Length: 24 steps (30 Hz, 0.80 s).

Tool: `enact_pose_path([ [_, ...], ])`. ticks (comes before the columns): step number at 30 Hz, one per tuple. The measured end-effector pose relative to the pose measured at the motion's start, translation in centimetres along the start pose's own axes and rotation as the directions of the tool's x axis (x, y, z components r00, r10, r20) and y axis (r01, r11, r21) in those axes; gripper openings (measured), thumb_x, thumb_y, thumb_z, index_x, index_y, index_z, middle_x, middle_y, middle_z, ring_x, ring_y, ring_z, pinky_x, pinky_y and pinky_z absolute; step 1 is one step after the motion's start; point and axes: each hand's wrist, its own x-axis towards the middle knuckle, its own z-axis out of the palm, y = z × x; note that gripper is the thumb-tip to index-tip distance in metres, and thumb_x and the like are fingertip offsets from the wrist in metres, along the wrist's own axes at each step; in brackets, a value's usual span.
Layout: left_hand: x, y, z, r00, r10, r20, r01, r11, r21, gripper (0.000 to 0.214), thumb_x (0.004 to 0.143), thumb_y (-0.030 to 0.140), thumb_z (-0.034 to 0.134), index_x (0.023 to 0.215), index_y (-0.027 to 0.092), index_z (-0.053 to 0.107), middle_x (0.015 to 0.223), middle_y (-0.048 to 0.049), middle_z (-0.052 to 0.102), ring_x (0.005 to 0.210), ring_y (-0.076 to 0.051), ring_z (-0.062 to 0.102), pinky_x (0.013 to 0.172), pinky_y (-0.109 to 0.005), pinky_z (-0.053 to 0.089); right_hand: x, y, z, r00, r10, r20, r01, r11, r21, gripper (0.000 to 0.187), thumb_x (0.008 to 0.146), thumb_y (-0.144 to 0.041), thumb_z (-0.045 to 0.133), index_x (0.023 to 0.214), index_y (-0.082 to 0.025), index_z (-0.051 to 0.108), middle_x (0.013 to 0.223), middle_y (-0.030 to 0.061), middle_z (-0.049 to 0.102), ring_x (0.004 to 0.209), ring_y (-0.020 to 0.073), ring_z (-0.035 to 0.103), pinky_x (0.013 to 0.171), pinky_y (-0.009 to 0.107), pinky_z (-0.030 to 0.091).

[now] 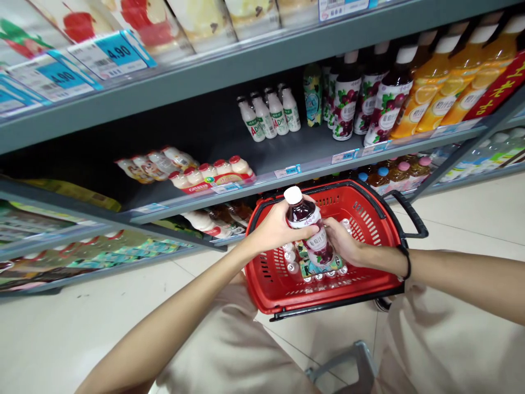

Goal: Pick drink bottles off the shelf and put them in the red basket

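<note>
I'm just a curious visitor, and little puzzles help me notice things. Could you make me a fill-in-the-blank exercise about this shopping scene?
1. The walls of the basket are colored ____.
2. The left hand grips a bottle whose cap is ____.
3. The dark band is worn on the ____ arm.
4. On the shelf, as pictured, the dark juice bottles stand to the ____ of the orange juice bottles.

Missing words: red; white; right; left.
</note>
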Motion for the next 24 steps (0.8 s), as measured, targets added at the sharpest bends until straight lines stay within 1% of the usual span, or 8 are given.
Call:
enact_pose_path([
  [5,-0.1,-0.1,0.1,1.0,0.002,-0.022,-0.002,1.0,0.03,0.051,0.083,0.031,0.083,0.124,0.015,0.058,0.118,-0.0107,0.069,0.108,-0.025,0.069,0.099,-0.038,0.055,-0.1,0.0,0.1,0.999,-0.001,-0.035,0.001,1.0,0.016,0.053,0.094,-0.056,0.047,0.119,-0.017,0.073,0.112,0.0059,0.076,0.112,0.0264,0.068,0.11,0.04,0.046],
  [9,-0.1,-0.3,0.2,0.999,-0.011,-0.04,0.012,1.0,0.016,0.054,0.082,0.029,0.083,0.128,0.016,0.058,0.119,-0.0103,0.069,0.11,-0.026,0.068,0.101,-0.038,0.054,-0.1,-0.2,0.2,0.996,-0.038,-0.081,0.039,0.999,0.006,0.049,0.095,-0.053,0.048,0.118,-0.018,0.073,0.112,0.0053,0.076,0.112,0.0255,0.068,0.111,0.04,0.046],
  [12,-0.2,-0.5,0.4,0.998,-0.025,-0.051,0.025,1.0,0.0,0.06,0.082,0.03,0.084,0.134,0.018,0.056,0.122,-0.0101,0.068,0.111,-0.025,0.067,0.101,-0.037,0.053,0.1,-0.4,0.1,0.994,-0.06,-0.087,0.06,0.998,0.006,0.048,0.096,-0.051,0.046,0.118,-0.018,0.073,0.115,0.0051,0.076,0.114,0.0255,0.067,0.109,0.04,0.047],
  [15,-0.2,-0.4,0.5,0.997,-0.021,-0.069,0.021,1.0,0.005,0.061,0.082,0.031,0.084,0.135,0.018,0.056,0.123,-0.0101,0.067,0.108,-0.024,0.066,0.1,-0.036,0.052,0.2,-0.4,0.0,0.993,-0.082,-0.087,0.084,0.996,0.016,0.047,0.098,-0.049,0.043,0.119,-0.019,0.072,0.119,0.0049,0.075,0.116,0.0254,0.066,0.108,0.039,0.048],
  [20,-0.2,-0.4,0.7,0.994,-0.036,-0.1,0.041,0.998,0.043,0.067,0.077,0.033,0.088,0.134,0.018,0.056,0.119,-0.0091,0.068,0.104,-0.022,0.066,0.097,-0.034,0.052,-0.2,-0.8,0.1,0.996,-0.024,-0.085,0.025,1.0,0.009,0.05,0.098,-0.053,0.044,0.124,-0.02,0.071,0.123,0.004,0.074,0.115,0.026,0.066,0.107,0.04,0.048],
  [24,-0.1,-0.7,0.7,0.99,-0.083,-0.111,0.09,0.994,0.063,0.067,0.076,0.037,0.089,0.131,0.016,0.057,0.12,-0.0106,0.07,0.107,-0.025,0.067,0.098,-0.036,0.053,-0.7,-1.5,0.7,0.988,0.009,-0.152,-0.007,1.0,0.015,0.051,0.099,-0.048,0.04,0.124,-0.017,0.072,0.116,0.0054,0.076,0.111,0.0256,0.067,0.105,0.039,0.049],
])
